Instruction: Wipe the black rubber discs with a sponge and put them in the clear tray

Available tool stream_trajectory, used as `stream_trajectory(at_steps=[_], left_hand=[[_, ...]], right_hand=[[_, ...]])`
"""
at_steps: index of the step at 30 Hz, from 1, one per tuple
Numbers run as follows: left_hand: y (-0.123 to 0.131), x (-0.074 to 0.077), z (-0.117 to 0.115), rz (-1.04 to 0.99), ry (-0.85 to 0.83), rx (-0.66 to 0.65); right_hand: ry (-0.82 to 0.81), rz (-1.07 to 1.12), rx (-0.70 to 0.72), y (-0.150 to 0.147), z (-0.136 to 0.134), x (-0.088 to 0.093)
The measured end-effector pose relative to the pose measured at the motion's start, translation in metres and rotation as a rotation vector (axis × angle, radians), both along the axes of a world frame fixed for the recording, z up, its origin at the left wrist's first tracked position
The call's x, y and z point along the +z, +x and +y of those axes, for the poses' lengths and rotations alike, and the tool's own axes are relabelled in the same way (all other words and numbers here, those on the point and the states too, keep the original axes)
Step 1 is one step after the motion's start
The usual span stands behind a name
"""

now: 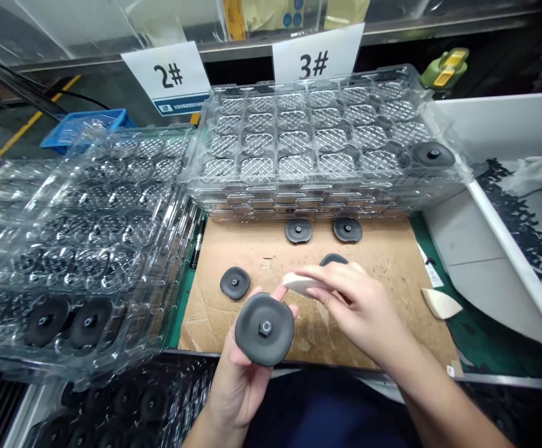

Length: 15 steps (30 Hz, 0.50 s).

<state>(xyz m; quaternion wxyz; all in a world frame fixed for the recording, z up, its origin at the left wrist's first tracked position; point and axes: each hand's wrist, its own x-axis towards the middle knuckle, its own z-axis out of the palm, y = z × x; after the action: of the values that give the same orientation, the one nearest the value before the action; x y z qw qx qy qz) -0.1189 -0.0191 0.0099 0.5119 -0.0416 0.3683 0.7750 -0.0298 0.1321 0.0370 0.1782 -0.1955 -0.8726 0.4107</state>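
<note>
My left hand [247,379] holds up a black rounded-square disc [264,330] with a small hex stud at its centre, studded face towards me. In my right hand [352,302] a flat off-white pad [303,284] is pinched between thumb and fingers, just above the disc's far edge. Whether the pad touches the disc, I cannot tell. More such discs lie on the cardboard sheet [210,249]: one disc [235,282] to the left, two at the back, and another disc [333,259] partly hidden behind my right hand.
Stacked clear plastic trays [294,165] stand at the back, with a disc [433,154] in the right corner pocket. More clear trays [112,199] are at the left. A cream wedge-shaped piece [441,303] lies right, beside a white bin [495,249] with small black parts.
</note>
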Motion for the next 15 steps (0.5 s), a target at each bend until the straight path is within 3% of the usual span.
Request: stream_trajectory(at_steps=[2,5,8,10,13,15], left_hand=[[-0.005,0.001,-0.004,-0.041,0.065,-0.006],[-0.008,0.000,-0.005,-0.057,0.132,-0.006],[-0.007,0.001,-0.001,-0.062,0.130,-0.019],[-0.005,0.003,0.002,-0.058,0.109,-0.030],[0.000,0.006,0.009,-0.019,0.070,0.009],[0.003,0.008,0.012,0.018,0.014,0.030]], right_hand=[[-0.032,-0.077,-0.039,0.012,-0.003,-0.026],[-0.023,-0.147,0.060,0.025,-0.017,-0.062],[0.010,-0.186,0.105,0.027,-0.023,-0.071],[0.002,-0.162,0.031,0.023,-0.019,-0.055],[-0.009,0.010,-0.167,0.013,-0.017,-0.010],[0.051,0.178,-0.141,0.007,-0.022,0.018]])
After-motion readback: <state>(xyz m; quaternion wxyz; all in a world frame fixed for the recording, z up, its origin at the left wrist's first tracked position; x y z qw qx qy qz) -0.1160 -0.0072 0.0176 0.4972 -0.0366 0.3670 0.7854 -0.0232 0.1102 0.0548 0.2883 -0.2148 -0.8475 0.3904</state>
